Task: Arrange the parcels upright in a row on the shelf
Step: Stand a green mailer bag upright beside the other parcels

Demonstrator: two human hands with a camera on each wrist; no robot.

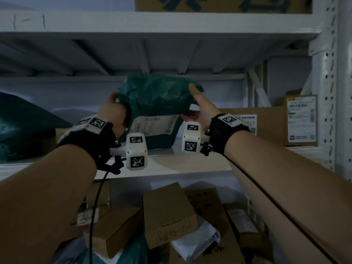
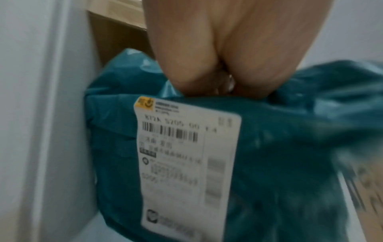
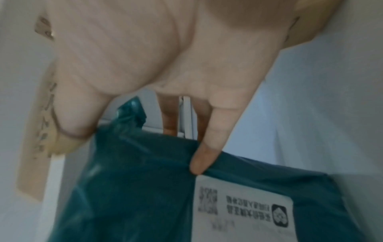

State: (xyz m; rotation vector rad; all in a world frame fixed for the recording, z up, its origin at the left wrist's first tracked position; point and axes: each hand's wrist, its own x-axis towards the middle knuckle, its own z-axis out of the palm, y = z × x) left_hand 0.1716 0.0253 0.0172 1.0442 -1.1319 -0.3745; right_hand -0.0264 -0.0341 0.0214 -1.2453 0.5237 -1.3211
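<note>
A green plastic mailer parcel (image 1: 156, 103) with a white label stands upright on the middle shelf board (image 1: 171, 164), label towards me. My left hand (image 1: 114, 109) grips its upper left edge, the fingers hidden behind the plastic. My right hand (image 1: 198, 105) pinches the upper right corner, thumb up on top. The left wrist view shows the left hand (image 2: 217, 65) closed into the top of the parcel (image 2: 279, 147). In the right wrist view, the right hand (image 3: 165, 57) has one finger on the front of the parcel (image 3: 134, 188) and others behind it.
A flat brown carton (image 1: 266, 126) and an upright labelled box (image 1: 301, 121) sit just right of the parcel. Another green bag (image 1: 19, 126) lies at the left. A white steel upright (image 1: 331, 92) bounds the right side. Several loose boxes (image 1: 167, 214) are piled on the shelf below.
</note>
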